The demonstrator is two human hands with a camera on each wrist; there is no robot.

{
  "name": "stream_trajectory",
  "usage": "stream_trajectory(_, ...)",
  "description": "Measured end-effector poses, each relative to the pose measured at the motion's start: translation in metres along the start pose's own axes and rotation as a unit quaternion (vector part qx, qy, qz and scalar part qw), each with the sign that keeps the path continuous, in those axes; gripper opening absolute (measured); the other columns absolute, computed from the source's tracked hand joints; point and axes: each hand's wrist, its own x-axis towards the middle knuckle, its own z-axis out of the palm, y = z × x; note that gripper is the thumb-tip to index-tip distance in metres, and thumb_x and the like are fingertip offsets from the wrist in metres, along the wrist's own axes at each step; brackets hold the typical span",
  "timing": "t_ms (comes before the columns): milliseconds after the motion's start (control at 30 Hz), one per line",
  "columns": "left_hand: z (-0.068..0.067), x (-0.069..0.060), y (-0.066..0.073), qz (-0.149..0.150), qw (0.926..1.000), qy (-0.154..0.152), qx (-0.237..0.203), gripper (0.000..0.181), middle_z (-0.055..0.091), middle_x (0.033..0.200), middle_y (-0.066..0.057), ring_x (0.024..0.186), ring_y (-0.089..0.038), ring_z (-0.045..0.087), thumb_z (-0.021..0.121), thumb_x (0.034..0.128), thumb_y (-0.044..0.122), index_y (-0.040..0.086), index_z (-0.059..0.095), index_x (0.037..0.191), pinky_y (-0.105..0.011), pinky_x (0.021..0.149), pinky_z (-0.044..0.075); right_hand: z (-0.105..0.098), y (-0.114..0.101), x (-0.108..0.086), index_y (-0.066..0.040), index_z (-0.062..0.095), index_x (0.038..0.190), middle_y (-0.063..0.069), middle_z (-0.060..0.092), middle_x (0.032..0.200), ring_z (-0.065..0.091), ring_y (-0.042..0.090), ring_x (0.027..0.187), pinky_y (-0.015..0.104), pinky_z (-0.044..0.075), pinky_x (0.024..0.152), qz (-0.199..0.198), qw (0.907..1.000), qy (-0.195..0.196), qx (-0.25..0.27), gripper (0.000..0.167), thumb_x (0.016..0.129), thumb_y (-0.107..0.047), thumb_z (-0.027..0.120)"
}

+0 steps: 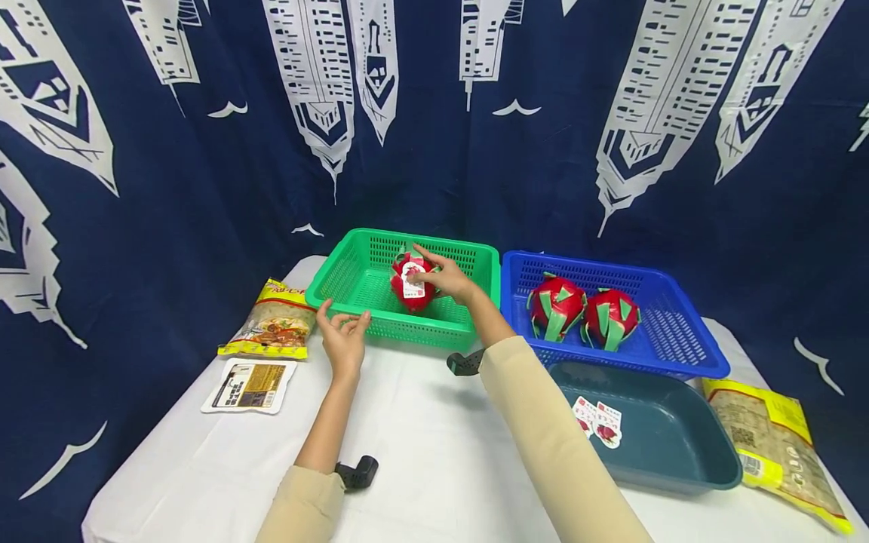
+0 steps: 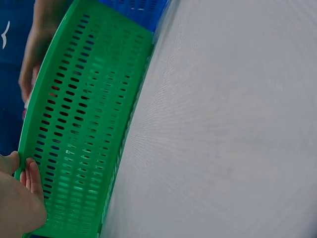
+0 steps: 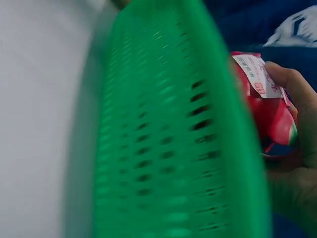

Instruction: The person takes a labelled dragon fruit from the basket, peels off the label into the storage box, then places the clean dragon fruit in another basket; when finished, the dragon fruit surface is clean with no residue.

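We see the right arm reach forward from the lower right, crossing the near wall of the green basket (image 1: 407,329), the wrist bent inward. The right hand (image 1: 444,277) grips a fruit (image 1: 416,305) inside that basket, the thumb on the label (image 1: 413,289) at its front, the fingers round the top and far side. Whether the fruit touches the basket floor we cannot tell. The left arm stretches forward lower down, and the left hand (image 1: 345,343) pinches the near rim toward its left end, thumb over the edge and fingers against the outer wall. From the right wrist we find that wall, blurred, hiding the fruit's lower part; from the left wrist it hides most of the fruit. Just right of the green basket, we see the blue basket (image 1: 668,335) with two red fruits (image 1: 611,317) side by side. Before it, a dark tray (image 1: 679,422) bears two overlapping cards (image 1: 607,424), with a tan bag (image 1: 781,445) at its right. On the left of the table (image 1: 421,437), a yellow bag (image 1: 274,320) lies beside the green basket, a flat pack (image 1: 249,386) nearer us.
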Motion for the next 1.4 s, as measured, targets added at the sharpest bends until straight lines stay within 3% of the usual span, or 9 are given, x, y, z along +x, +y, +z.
stream_trajectory(167, 0.000, 0.005, -0.003, 0.005, 0.9999, 0.008, 0.004, 0.074, 0.050, 0.096, -0.013, 0.079, -0.013, 0.059, 0.068, 0.0830, 0.007, 0.010, 0.021, 0.140, -0.025, 0.068, 0.050, -0.011, -0.051, -0.031, -0.033, 0.038, 0.141, 0.011, 0.043, 0.128, 0.051, 0.027, 0.104, 0.039, 0.052, 0.077, -0.091, 0.9956, 0.019, 0.006, 0.068, 0.084, -0.011, 0.067)
stream_trajectory(333, 0.004, 0.008, 0.001, 0.022, 0.9997, 0.010, 0.003, 0.072, 0.049, 0.094, -0.013, 0.075, -0.008, 0.059, 0.067, 0.0834, 0.004, 0.008, 0.022, 0.139, -0.022, 0.066, 0.049, -0.024, -0.100, -0.089, -0.037, 0.039, 0.139, 0.008, 0.048, 0.123, 0.049, 0.024, 0.108, 0.038, 0.052, 0.079, -0.173, 0.9836, 0.030, -0.040, 0.071, 0.081, -0.013, 0.072)
stream_trajectory(500, 0.005, 0.012, 0.004, 0.029, 0.9992, 0.026, 0.006, 0.071, 0.050, 0.090, -0.009, 0.071, -0.003, 0.060, 0.068, 0.0818, 0.004, 0.008, 0.024, 0.138, -0.023, 0.065, 0.050, -0.030, -0.112, -0.152, -0.038, 0.036, 0.141, 0.005, 0.047, 0.126, 0.045, 0.022, 0.114, 0.039, 0.052, 0.078, -0.195, 0.9774, 0.003, -0.081, 0.074, 0.080, -0.015, 0.072)
stream_trajectory(700, -0.001, 0.012, 0.004, 0.016, 0.9992, 0.037, 0.000, 0.073, 0.050, 0.095, -0.017, 0.070, -0.004, 0.059, 0.068, 0.0823, 0.003, 0.009, 0.023, 0.139, -0.030, 0.067, 0.049, -0.013, -0.078, -0.211, -0.033, 0.036, 0.142, 0.006, 0.047, 0.126, 0.048, 0.027, 0.112, 0.039, 0.052, 0.076, -0.160, 0.9830, -0.060, -0.067, 0.074, 0.080, -0.014, 0.072)
stream_trajectory(900, -0.004, 0.010, 0.008, 0.001, 0.9995, 0.025, -0.021, 0.074, 0.047, 0.101, -0.025, 0.073, -0.007, 0.059, 0.067, 0.0832, 0.003, 0.010, 0.021, 0.141, -0.030, 0.073, 0.050, 0.013, -0.026, -0.242, -0.030, 0.040, 0.140, 0.003, 0.045, 0.133, 0.049, 0.026, 0.113, 0.034, 0.051, 0.080, -0.099, 0.9873, -0.106, -0.065, 0.075, 0.077, -0.014, 0.076)
stream_trajectory(1100, -0.003, 0.008, 0.003, -0.008, 0.9994, 0.021, -0.026, 0.075, 0.048, 0.098, -0.020, 0.074, -0.008, 0.059, 0.067, 0.0833, 0.005, 0.012, 0.020, 0.141, -0.033, 0.076, 0.050, 0.026, 0.020, -0.248, -0.030, 0.043, 0.139, -0.002, 0.049, 0.133, 0.050, 0.020, 0.112, 0.031, 0.048, 0.085, -0.047, 0.9885, -0.135, -0.050, 0.072, 0.076, -0.013, 0.075)
stream_trajectory(1200, -0.002, 0.004, 0.000, -0.012, 0.9993, 0.018, -0.032, 0.077, 0.049, 0.097, -0.018, 0.073, -0.008, 0.060, 0.067, 0.0832, 0.003, 0.010, 0.018, 0.142, -0.025, 0.071, 0.050, 0.027, 0.039, -0.249, -0.033, 0.044, 0.137, -0.005, 0.049, 0.133, 0.049, 0.019, 0.115, 0.033, 0.046, 0.088, -0.026, 0.9883, -0.146, -0.037, 0.069, 0.077, -0.016, 0.074)
stream_trajectory(1400, 0.001, -0.002, -0.003, -0.007, 0.9993, 0.009, -0.037, 0.076, 0.048, 0.100, -0.022, 0.074, -0.008, 0.060, 0.066, 0.0835, 0.003, 0.009, 0.018, 0.142, -0.021, 0.070, 0.050, 0.025, 0.052, -0.249, -0.031, 0.045, 0.137, -0.005, 0.047, 0.134, 0.047, 0.018, 0.117, 0.032, 0.045, 0.090, -0.044, 0.9871, -0.146, -0.047, 0.065, 0.079, -0.019, 0.072)
